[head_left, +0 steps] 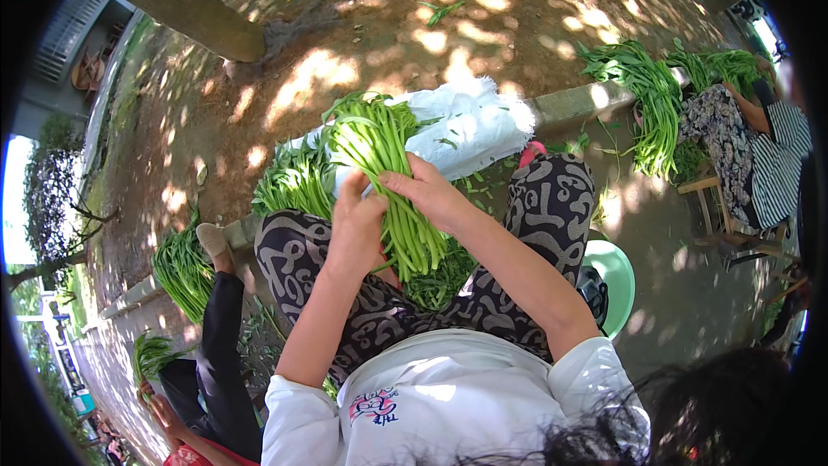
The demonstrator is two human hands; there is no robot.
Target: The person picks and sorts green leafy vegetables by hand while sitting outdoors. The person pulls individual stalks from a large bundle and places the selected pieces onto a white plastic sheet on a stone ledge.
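Note:
Above my lap I hold a thick bunch of water spinach (373,140), its long green stalks slanting down between my knees. My right hand (424,194) wraps round the bunch from the right, with the thumb across the stalks. On the other side, my left hand (358,214) is closed against the stalks, its fingertips partly hidden. Another heap of the greens (297,181) lies just beyond my left knee. Behind the bunch a white woven sack (487,125) is spread out with leaf scraps on it. Cut leaves (435,285) are piled below, between my legs.
A pale green basin (617,272) stands by my right thigh, a dark bag beside it. A stone curb (565,105) runs ahead of me. People sit on both sides, near more greens (651,103) on the right and a bundle (183,266) on the left. A tree trunk (185,9) rises far left.

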